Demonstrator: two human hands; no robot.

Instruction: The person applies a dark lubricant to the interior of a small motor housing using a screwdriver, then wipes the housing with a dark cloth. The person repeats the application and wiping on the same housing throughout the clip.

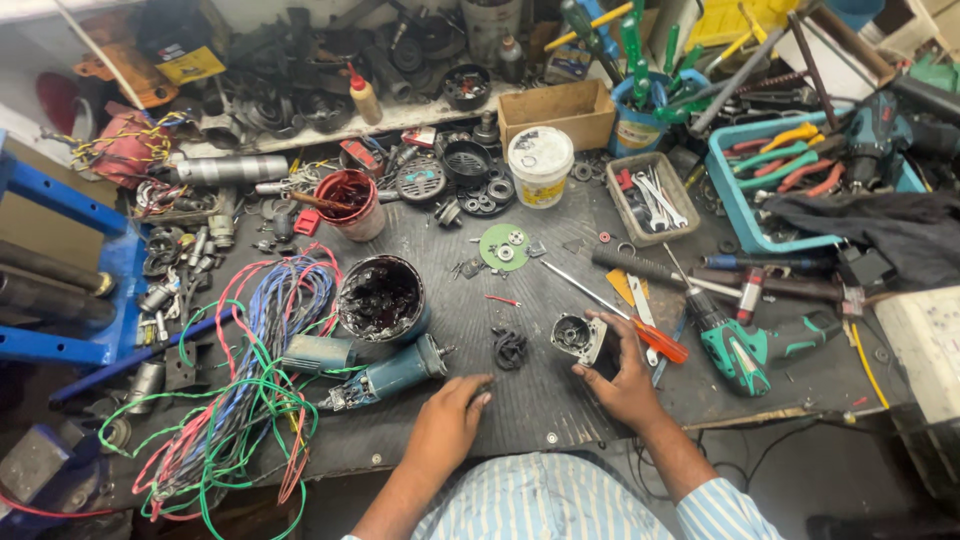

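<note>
Head view shows a power tool taken well apart on a dark worktop [540,400]. The right hand [622,375] is curled around a small metal housing [578,337], fingers closed on its far side and thumb at the near edge, with the open round mouth of the housing facing left and up. The left hand [450,412] lies flat on the worktop, fingers loosely spread and closed on nothing; its fingertips sit just short of a small black part [510,349] that lies apart from the housing.

Left of the left hand lies the tool body [388,378], blue-green, with its bare shaft end pointing right toward the hands; the housing is off it. Beyond it stands a tin [380,300] of dark grease, and a tangle of red, blue and green wires [250,390] spreads to the left. Farther back, a green disc [503,246] carries a few small round parts, with more loose bits just beside it. A red-handled screwdriver [620,315] lies slanting, its handle touching the right hand's far side. A green drill [745,350] lies to the right.

Judging by this layout, the stripping-down looks largely done: housing off, small parts laid out. Whatever cleaning, greasing and refitting is wanted looks not yet begun, since nothing sits back on the body.
</note>
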